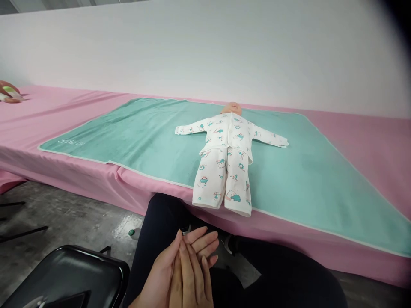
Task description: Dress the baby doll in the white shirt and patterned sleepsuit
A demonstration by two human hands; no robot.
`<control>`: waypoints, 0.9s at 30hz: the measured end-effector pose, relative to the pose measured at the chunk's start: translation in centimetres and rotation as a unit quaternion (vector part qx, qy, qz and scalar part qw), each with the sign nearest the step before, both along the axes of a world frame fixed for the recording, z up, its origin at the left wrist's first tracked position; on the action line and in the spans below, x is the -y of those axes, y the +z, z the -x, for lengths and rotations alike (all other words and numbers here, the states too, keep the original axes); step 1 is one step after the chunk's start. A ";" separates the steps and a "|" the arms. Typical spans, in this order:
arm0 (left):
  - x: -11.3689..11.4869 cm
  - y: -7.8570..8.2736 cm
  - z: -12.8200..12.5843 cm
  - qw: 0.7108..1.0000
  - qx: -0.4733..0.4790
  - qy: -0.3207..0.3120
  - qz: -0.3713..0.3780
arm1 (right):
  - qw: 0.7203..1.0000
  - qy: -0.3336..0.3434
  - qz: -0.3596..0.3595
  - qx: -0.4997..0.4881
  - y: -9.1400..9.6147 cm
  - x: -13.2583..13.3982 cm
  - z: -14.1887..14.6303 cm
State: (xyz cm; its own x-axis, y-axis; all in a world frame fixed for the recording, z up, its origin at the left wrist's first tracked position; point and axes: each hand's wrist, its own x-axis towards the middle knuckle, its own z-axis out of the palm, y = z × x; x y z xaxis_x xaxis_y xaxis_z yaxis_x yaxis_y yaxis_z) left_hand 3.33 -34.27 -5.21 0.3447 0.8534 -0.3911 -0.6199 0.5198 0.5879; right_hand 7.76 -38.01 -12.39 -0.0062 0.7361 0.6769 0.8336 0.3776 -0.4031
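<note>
My left hand is turned palm up over my lap, its fingers stretched out toward the right. Across its palm lies my right hand, fingers straight and close together, pointing away from me. The two hands touch each other, and I see nothing held in either. Beyond them a baby doll lies on its back, its head toward the wall. It wears a white printed top with both sleeves spread out. White printed trousers cover its legs, and their cuffs hang over the table's front edge.
A green mat is spread under the doll, on a table with a pink cloth. Behind stands a white wall. A black chair is at lower left; a green-capped bottle is on the floor. Another doll lies far left.
</note>
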 end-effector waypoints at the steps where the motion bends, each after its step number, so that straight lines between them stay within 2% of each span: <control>1: -0.2 -0.3 0.1 0.999 -0.025 -0.007 -0.032 | 0.999 -0.033 -0.013 -0.023 -0.7 -0.1 0.1; 3: -0.5 -1.4 0.7 0.982 -0.146 -0.035 -0.110 | 0.998 -0.057 -0.001 -0.027 -2.2 -0.4 -0.6; 4: -0.6 -2.4 1.2 0.953 -0.252 -0.048 -0.164 | 0.999 -0.039 0.019 0.002 -3.1 -0.5 -1.4; 5: -0.6 -3.6 1.9 0.896 -0.376 -0.065 -0.227 | 0.997 -0.007 0.052 0.054 -4.1 -0.6 -2.4; 6: -0.6 -5.0 2.7 0.805 -0.507 -0.081 -0.295 | 0.992 -0.001 0.085 0.092 -5.1 -0.7 -3.6; 7: -0.6 -6.4 3.5 0.687 -0.621 -0.097 -0.365 | 0.986 0.003 0.113 0.124 -6.2 -0.7 -4.6; 8: -0.5 -7.9 4.3 0.568 -0.701 -0.097 -0.420 | 0.980 0.002 0.141 0.141 -7.3 -0.6 -5.5; 9: -0.5 -9.3 5.0 0.469 -0.756 -0.094 -0.446 | 0.975 0.003 0.161 0.150 -8.2 -0.4 -6.2; 10: -0.4 -10.5 5.5 0.395 -0.795 -0.095 -0.450 | 0.972 0.004 0.178 0.155 -9.0 -0.2 -6.7; 11: -0.3 -11.4 5.9 0.342 -0.817 -0.102 -0.452 | 0.969 0.004 0.192 0.155 -9.7 -0.1 -6.8; 12: -0.2 -12.0 6.1 0.308 -0.833 -0.109 -0.447 | 0.967 0.006 0.202 0.154 -10.1 0.1 -6.8; 14: -0.1 -12.5 6.2 0.276 -0.848 -0.122 -0.437 | 0.965 0.008 0.216 0.149 -10.5 0.3 -6.5; 17: -0.1 -12.4 5.9 0.261 -0.854 -0.126 -0.432 | 0.964 0.010 0.227 0.139 -10.8 0.3 -6.1; 21: -0.1 -12.2 5.7 0.250 -0.858 -0.134 -0.429 | 0.959 0.012 0.266 0.099 -11.5 0.2 -6.5; 27: -0.2 -12.2 5.6 0.250 -0.862 -0.135 -0.420 | 0.940 -0.029 0.340 -0.018 -13.0 0.0 -8.0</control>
